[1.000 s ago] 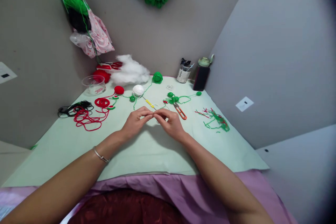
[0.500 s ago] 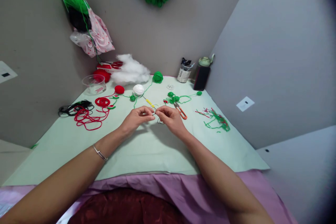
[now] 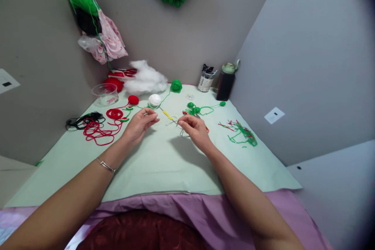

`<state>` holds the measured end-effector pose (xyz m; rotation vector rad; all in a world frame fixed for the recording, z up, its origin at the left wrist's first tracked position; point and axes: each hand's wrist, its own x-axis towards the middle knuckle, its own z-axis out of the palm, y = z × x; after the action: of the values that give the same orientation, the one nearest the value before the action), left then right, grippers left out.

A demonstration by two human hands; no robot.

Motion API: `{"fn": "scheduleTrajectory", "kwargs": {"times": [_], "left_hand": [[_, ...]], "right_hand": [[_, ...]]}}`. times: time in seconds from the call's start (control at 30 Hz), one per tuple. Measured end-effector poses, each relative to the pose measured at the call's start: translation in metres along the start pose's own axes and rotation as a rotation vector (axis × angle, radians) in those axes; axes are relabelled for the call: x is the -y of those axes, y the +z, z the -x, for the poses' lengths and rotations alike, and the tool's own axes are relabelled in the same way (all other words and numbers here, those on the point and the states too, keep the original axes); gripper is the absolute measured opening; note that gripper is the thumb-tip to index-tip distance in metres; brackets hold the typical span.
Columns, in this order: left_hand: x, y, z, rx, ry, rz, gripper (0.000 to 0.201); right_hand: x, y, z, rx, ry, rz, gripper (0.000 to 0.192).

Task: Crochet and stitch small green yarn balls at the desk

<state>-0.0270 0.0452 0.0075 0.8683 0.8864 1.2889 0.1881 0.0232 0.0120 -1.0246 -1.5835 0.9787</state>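
Note:
My right hand [image 3: 195,129] is closed in a pinch on a thin dark thread [image 3: 184,136], which loops down below the fingers. A fine greyish sliver sticks out leftward from the fingertips, too thin to name surely. Apart from it, my left hand [image 3: 140,125] has its thumb and fingertips drawn together; whatever may be between them is too small to see. Just beyond the hands lies a yellow-handled crochet hook [image 3: 166,114] beside a white yarn ball [image 3: 154,100]. Orange-handled scissors [image 3: 208,129] are mostly covered by my right hand. Green crocheted pieces [image 3: 195,110] rest behind it.
Red yarn [image 3: 98,133] and black yarn [image 3: 84,120] lie tangled at left, near a clear plastic tub [image 3: 104,94]. White stuffing [image 3: 146,80] sits at the back. A cup of tools [image 3: 205,83] and a dark phone-like slab [image 3: 225,86] stand back right. Yarn scraps [image 3: 244,134] are at right.
My hands have come apart: the left has moved left and slightly away from me, the right a little to the right. The right still pinches the thread and now covers more of the scissors.

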Motion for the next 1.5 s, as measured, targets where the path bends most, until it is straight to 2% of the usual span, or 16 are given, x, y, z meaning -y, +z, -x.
{"fn": "scheduleTrajectory", "kwargs": {"times": [0.07,0.17,0.3,0.47,0.6,0.7,0.77,0.83,0.9,0.97,1.03,1.1,1.2,1.3,1.37,1.5], "left_hand": [[0.001,0.000,0.000,0.025,0.048,-0.099,0.032],[0.007,0.007,0.007,0.112,0.106,-0.236,0.029],[0.016,0.016,0.015,0.261,0.068,-0.343,0.031],[0.015,0.017,0.017,0.249,0.004,-0.463,0.023],[0.009,0.016,0.017,0.346,-0.135,-0.284,0.022],[0.006,0.014,0.017,0.430,-0.175,-0.099,0.021],[0.004,0.013,0.015,0.423,-0.190,-0.002,0.020],[0.004,0.012,0.013,0.359,-0.203,0.103,0.019],[0.005,0.011,0.011,0.265,-0.202,0.196,0.020],[0.008,0.012,0.010,0.196,-0.182,0.236,0.022],[0.011,0.013,0.011,0.174,-0.153,0.172,0.022],[0.015,0.016,0.014,0.181,-0.103,-0.006,0.022],[0.018,0.017,0.018,0.222,0.086,-0.358,0.020],[0.019,0.017,0.021,0.295,0.265,-0.559,0.017],[0.019,0.017,0.021,0.312,0.290,-0.595,0.014],[0.019,0.016,0.018,0.235,0.254,-0.591,0.014]], "right_hand": [[0.000,-0.003,-0.002,-0.036,0.000,-0.025,0.026],[0.002,-0.004,-0.002,-0.022,0.007,-0.043,0.026],[0.006,-0.001,0.001,0.060,0.018,-0.045,0.027],[0.006,0.000,0.001,0.038,0.024,-0.036,0.026],[0.003,-0.003,-0.002,-0.029,0.038,-0.033,0.026],[0.002,-0.005,-0.004,-0.086,0.049,-0.037,0.026],[0.000,-0.005,-0.004,-0.096,0.042,-0.025,0.026],[-0.002,-0.003,-0.002,-0.077,0.004,0.017,0.024],[-0.005,0.001,0.002,-0.025,-0.099,0.112,0.021],[-0.008,0.008,0.008,0.058,-0.270,0.253,0.019],[-0.009,0.014,0.013,0.134,-0.434,0.371,0.019],[-0.007,0.019,0.016,0.175,-0.488,0.408,0.020],[-0.002,0.016,0.016,0.141,-0.339,0.323,0.020],[0.001,0.008,0.010,0.069,-0.112,0.163,0.021],[0.001,0.003,0.007,0.048,-0.014,0.074,0.024],[-0.001,0.002,0.003,0.059,0.057,-0.003,0.026]]}}
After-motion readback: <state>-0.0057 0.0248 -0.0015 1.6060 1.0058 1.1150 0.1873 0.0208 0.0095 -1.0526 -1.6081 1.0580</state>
